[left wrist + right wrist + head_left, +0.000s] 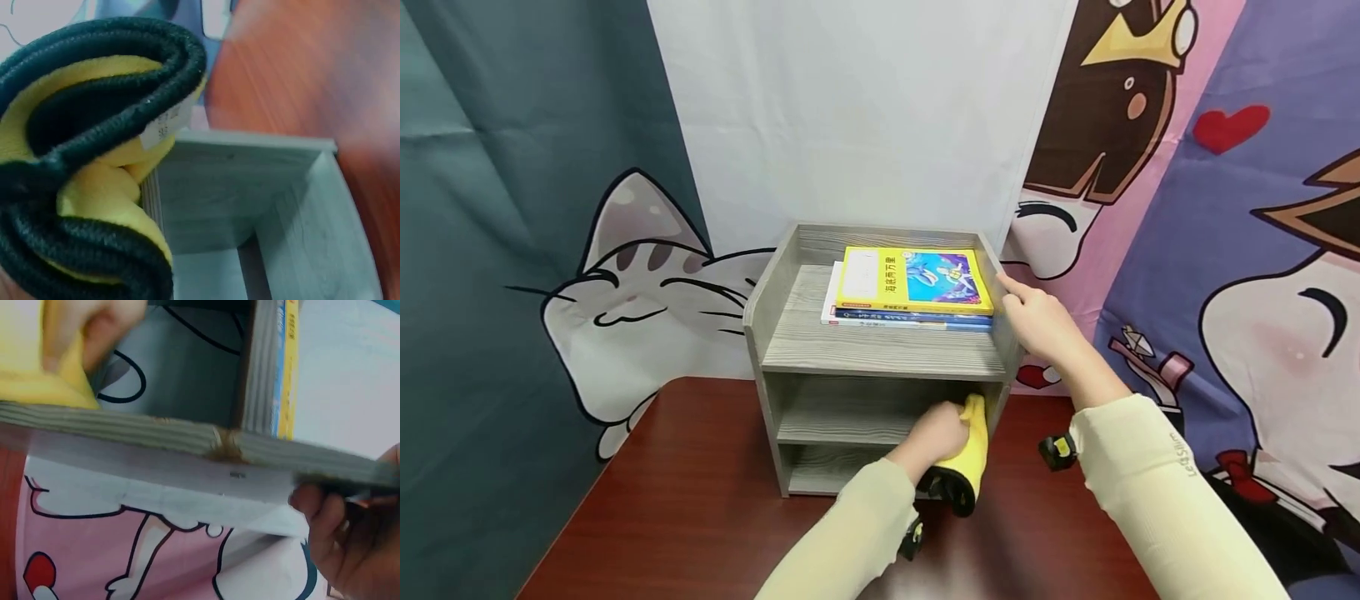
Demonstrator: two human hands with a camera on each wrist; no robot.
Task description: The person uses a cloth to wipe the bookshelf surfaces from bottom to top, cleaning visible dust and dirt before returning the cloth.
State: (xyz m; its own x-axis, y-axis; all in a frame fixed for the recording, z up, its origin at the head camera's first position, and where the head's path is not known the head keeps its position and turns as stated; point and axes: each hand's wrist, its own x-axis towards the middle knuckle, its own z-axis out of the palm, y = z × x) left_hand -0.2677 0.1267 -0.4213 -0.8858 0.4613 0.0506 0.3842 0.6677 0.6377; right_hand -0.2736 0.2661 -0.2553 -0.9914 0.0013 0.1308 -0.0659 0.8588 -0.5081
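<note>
Now, left hand (940, 432): grips cloth (976, 446), nearer, at its left.
Cloth: long axis seemingly toward shelf (880, 360).
Right hand (1043, 323): apart, gripping shelf's right side.

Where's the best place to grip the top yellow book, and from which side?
The yellow book is probably best pinched at its spine, coming from the front: it lies flat, spine outward, with the shelf panel near its right end.

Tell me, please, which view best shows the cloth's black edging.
The left wrist view: the black edging looms large, its folds clear. The head view shows it small; right wrist shows none, only yellow cloth.
</note>
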